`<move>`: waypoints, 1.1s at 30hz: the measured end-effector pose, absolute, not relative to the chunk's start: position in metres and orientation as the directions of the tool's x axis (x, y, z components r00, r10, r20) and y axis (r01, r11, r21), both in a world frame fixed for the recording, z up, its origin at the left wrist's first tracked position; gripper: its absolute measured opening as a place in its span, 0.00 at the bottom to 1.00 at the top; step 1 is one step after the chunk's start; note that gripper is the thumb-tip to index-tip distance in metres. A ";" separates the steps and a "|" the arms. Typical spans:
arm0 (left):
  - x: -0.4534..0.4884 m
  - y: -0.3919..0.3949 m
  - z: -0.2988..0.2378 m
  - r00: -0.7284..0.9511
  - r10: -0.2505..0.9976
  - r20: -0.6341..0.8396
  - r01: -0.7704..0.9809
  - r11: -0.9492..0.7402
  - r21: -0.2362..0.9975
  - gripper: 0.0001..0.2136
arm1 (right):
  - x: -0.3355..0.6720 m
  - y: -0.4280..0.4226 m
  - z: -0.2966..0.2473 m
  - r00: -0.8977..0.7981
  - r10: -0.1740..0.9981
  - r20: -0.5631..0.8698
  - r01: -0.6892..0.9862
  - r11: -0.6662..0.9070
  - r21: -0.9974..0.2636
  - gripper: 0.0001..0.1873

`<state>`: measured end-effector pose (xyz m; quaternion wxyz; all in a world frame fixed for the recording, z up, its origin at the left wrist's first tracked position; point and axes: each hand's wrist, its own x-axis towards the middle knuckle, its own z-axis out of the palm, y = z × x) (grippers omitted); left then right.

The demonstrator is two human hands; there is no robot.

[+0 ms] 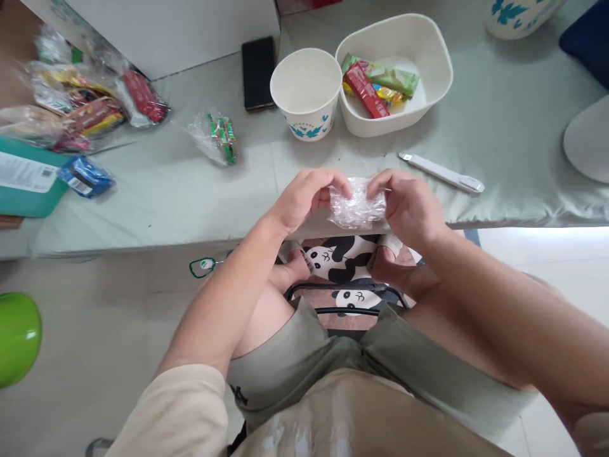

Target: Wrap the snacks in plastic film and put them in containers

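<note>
Between my two hands is a crinkled piece of clear bubble wrap (358, 208), held over the front edge of the table. My left hand (311, 197) pinches its left side with thumb and fingers. On the other side, my right hand (413, 202) grips the upper right corner. Whether anything lies inside the wrap cannot be made out. A white utility knife (441, 172) rests on the cloth just beyond my right hand. Behind the wrap stand a white paper cup (306, 95) with blue leaves and a white tub (397, 124) containing several wrapped snacks.
A black phone (258, 73) lies left of the cup. Further left are a small bag of green packets (216, 136), a blue packet (86, 176), a teal box (28, 181) and a heap of bagged snacks (76, 108). A green stool (16, 339) stands on the floor.
</note>
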<state>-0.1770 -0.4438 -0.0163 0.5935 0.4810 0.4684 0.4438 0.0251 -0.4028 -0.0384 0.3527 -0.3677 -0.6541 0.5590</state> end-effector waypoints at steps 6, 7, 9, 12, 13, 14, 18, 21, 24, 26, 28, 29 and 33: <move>-0.176 -0.442 -0.023 0.106 0.994 -0.009 0.183 -0.011 0.983 0.09 | 0.018 -0.406 -0.041 -0.427 0.902 0.065 0.060 0.100 -0.993 0.15; -0.178 -0.441 -0.023 0.059 0.998 0.034 0.220 -0.046 0.974 0.09 | 0.016 -0.406 -0.043 -0.380 0.918 0.115 0.055 0.147 -0.988 0.16; -0.188 -0.438 -0.024 -0.148 0.968 0.202 0.318 -0.147 0.936 0.11 | 0.012 -0.404 -0.047 -0.294 0.931 0.218 0.098 0.257 -0.962 0.14; -0.216 -0.429 -0.026 -0.493 0.718 0.491 0.482 -0.245 0.841 0.22 | 0.004 -0.400 -0.050 -0.272 0.891 0.364 0.230 0.428 -0.874 0.11; -0.226 -0.425 -0.027 -0.530 0.654 0.539 0.524 -0.247 0.815 0.25 | 0.000 -0.398 -0.049 -0.294 0.859 0.420 0.249 0.493 -0.834 0.11; -0.236 -0.420 -0.027 -0.546 0.615 0.569 0.555 -0.244 0.795 0.25 | -0.004 -0.397 -0.048 -0.321 0.819 0.476 0.244 0.557 -0.793 0.11; -0.256 -0.396 -0.026 -0.520 0.621 0.586 0.633 -0.180 0.753 0.09 | -0.020 -0.391 -0.040 -0.384 0.717 0.582 0.176 0.676 -0.716 0.13; -0.254 -0.379 -0.027 -0.483 0.628 0.610 0.715 -0.119 0.689 0.05 | -0.026 -0.387 -0.039 -0.383 0.754 0.533 0.182 0.628 -0.757 0.13; -0.248 -0.367 -0.033 -0.435 0.635 0.639 0.772 -0.102 0.627 0.02 | -0.026 -0.388 -0.040 -0.404 0.757 0.514 0.137 0.606 -0.784 0.14; -0.244 -0.363 -0.036 -0.388 0.635 0.668 0.795 -0.135 0.591 0.04 | -0.025 -0.389 -0.041 -0.430 0.740 0.518 0.116 0.614 -0.781 0.15; -0.239 -0.362 -0.036 -0.341 0.639 0.690 0.803 -0.183 0.567 0.06 | -0.025 -0.387 -0.044 -0.424 0.749 0.510 0.102 0.599 -0.794 0.16; -0.235 -0.362 -0.035 -0.316 0.648 0.693 0.805 -0.204 0.557 0.07 | -0.025 -0.384 -0.045 -0.408 0.767 0.496 0.084 0.572 -0.816 0.17; -0.216 -0.365 -0.033 -0.162 0.629 0.761 0.831 -0.330 0.449 0.06 | -0.029 -0.366 -0.048 -0.378 0.830 0.409 -0.028 0.432 -0.902 0.28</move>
